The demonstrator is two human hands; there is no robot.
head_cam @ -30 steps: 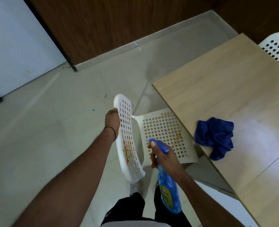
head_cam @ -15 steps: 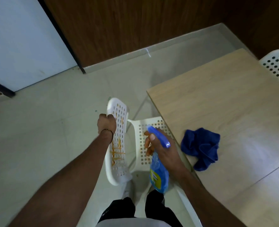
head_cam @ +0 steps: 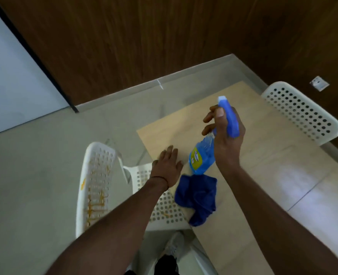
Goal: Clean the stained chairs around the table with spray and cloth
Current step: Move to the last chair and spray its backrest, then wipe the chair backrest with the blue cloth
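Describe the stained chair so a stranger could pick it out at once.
Find the light wooden table by the dark panelled wall. Beside its near-left edge stands a white perforated chair, its seat against the tabletop's edge. Unlike the unmarked white chair at the far corner, its backrest and seat carry orange-yellow streaks.

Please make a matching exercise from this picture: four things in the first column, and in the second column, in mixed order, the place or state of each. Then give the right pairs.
Column one:
1. spray bottle
2. blue cloth
3. near chair
4. far chair

Column two:
A. lies crumpled at the edge of the table
B. stands beyond the table, no stain in view
C. gripped in the right hand, above the table
D. orange stains on its backrest

Pairs: 1-C, 2-A, 3-D, 4-B.
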